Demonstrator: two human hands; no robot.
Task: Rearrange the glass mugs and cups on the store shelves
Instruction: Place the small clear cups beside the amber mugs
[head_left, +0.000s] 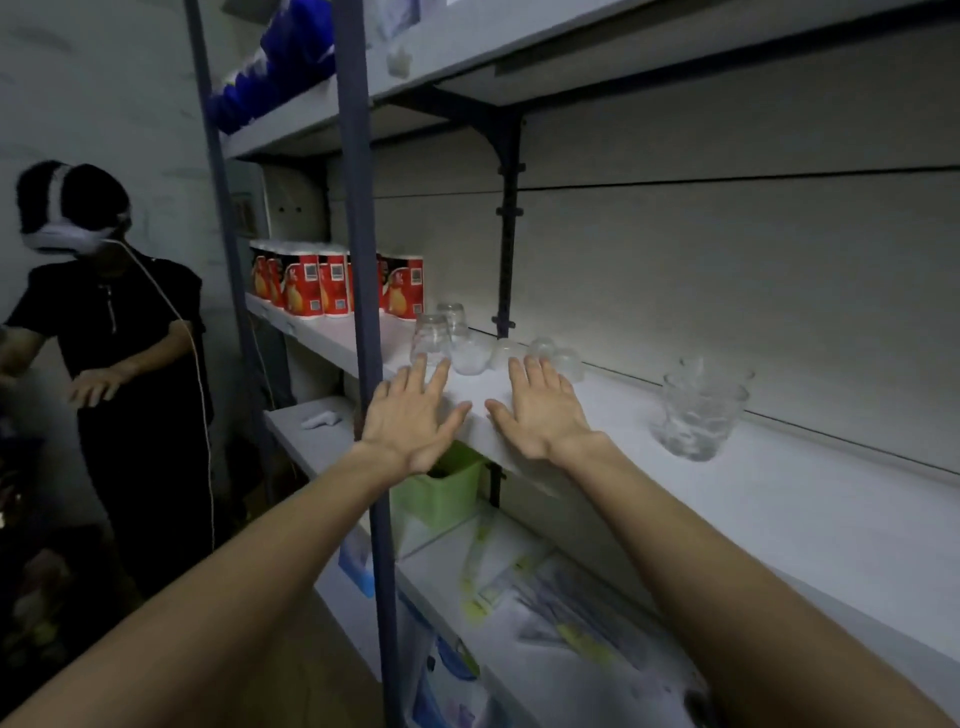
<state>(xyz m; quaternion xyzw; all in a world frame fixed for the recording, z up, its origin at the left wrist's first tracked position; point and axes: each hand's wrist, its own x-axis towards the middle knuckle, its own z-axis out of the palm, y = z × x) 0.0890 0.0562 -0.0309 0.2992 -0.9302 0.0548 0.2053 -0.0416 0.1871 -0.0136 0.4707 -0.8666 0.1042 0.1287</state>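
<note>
Hovering mid-frame, left hand and right hand were spread flat, empty; clear glass cups and stacked glass bowls apparently untouched, rearranging barely begun.

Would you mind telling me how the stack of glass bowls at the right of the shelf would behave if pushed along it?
The stack of glass bowls looks like clear glass, so probably fragile and smooth to grip. Several bowls seem nested loosely, so a push may make them shift or rattle. The white shelf looks smooth, so sliding seems likelier than tipping.
</note>
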